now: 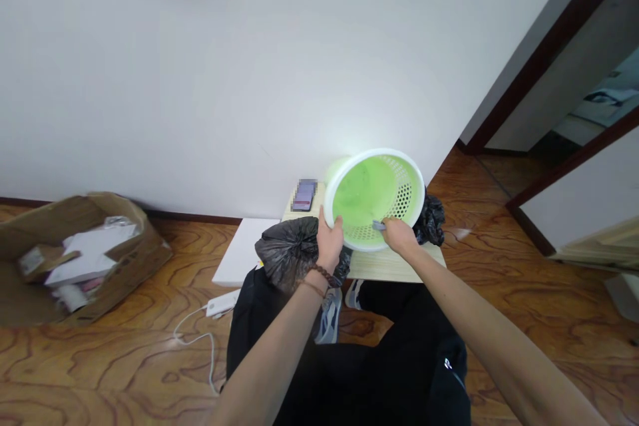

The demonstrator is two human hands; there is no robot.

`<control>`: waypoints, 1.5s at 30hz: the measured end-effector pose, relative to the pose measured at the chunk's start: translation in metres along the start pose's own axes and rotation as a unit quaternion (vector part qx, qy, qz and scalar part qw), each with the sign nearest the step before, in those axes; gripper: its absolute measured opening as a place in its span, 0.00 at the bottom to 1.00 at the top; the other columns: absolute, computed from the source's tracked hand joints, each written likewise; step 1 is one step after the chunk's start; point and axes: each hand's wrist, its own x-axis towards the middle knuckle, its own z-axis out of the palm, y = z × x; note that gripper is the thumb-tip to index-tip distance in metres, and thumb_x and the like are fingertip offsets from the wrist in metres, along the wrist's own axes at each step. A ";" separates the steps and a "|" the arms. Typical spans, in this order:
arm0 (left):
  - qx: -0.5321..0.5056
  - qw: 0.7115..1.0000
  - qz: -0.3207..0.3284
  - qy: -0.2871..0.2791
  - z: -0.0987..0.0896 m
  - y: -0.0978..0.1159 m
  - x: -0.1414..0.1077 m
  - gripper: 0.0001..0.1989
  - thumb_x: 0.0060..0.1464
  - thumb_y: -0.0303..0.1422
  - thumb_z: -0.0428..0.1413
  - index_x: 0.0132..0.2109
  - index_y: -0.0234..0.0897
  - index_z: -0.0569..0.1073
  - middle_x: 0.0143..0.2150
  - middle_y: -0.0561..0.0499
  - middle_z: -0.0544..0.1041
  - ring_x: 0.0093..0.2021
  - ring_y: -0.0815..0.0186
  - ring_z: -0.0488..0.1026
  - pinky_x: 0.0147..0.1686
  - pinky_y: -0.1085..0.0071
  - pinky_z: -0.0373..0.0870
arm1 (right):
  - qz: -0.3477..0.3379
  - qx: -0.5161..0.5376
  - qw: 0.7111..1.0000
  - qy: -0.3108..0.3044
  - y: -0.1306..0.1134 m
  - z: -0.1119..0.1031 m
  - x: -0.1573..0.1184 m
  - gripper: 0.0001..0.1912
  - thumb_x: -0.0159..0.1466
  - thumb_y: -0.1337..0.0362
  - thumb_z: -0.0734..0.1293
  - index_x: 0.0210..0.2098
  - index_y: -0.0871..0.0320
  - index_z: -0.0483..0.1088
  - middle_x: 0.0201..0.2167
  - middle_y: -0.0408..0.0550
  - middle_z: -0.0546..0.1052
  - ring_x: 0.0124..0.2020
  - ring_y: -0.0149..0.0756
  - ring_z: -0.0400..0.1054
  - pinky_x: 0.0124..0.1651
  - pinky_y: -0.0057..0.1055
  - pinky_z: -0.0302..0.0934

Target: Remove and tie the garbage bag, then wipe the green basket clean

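A light green wastebasket with a white rim and perforated sides is tipped on its side, its mouth facing me, on a small light wooden table. My left hand is closed on the left of its rim. At the lower right of the mouth, my right hand grips a small grey object, whose kind I cannot make out. A crumpled black plastic bag lies beside my left hand, and another black bag is right of the wastebasket. Behind my left hand lies a phone.
On the floor at left stands an open cardboard box with white boxes and packaging inside. A flat white box and a white power strip with a cable lie nearer. The wall rises behind the table; a doorway is at right.
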 end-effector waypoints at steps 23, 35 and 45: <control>0.191 0.975 0.111 0.018 0.005 0.032 0.050 0.39 0.52 0.36 0.51 0.66 0.38 0.40 0.56 0.41 0.65 0.52 0.57 0.67 0.51 0.59 0.63 | -0.140 -0.099 0.975 0.143 0.040 -0.026 0.009 0.10 0.62 0.72 0.57 0.36 0.61 0.70 0.34 0.53 0.73 0.41 0.41 0.63 0.44 0.35 0.48; 0.562 0.593 0.529 -0.228 0.085 0.195 0.102 0.39 0.51 0.21 0.44 0.63 0.63 0.43 0.64 0.50 0.50 0.46 0.56 0.66 0.36 0.63 0.66 | -0.154 -0.137 0.966 0.155 0.054 -0.048 0.017 0.11 0.63 0.71 0.57 0.36 0.62 0.70 0.35 0.54 0.72 0.40 0.42 0.61 0.42 0.35 0.46; 0.486 0.653 0.487 -0.317 0.103 0.181 0.125 0.24 0.60 0.41 0.34 0.62 0.47 0.57 0.40 0.46 0.68 0.38 0.63 0.68 0.43 0.67 0.61 | -0.095 -0.090 0.986 0.100 0.068 -0.031 0.026 0.14 0.64 0.69 0.54 0.43 0.61 0.69 0.39 0.56 0.71 0.44 0.44 0.57 0.46 0.36 0.44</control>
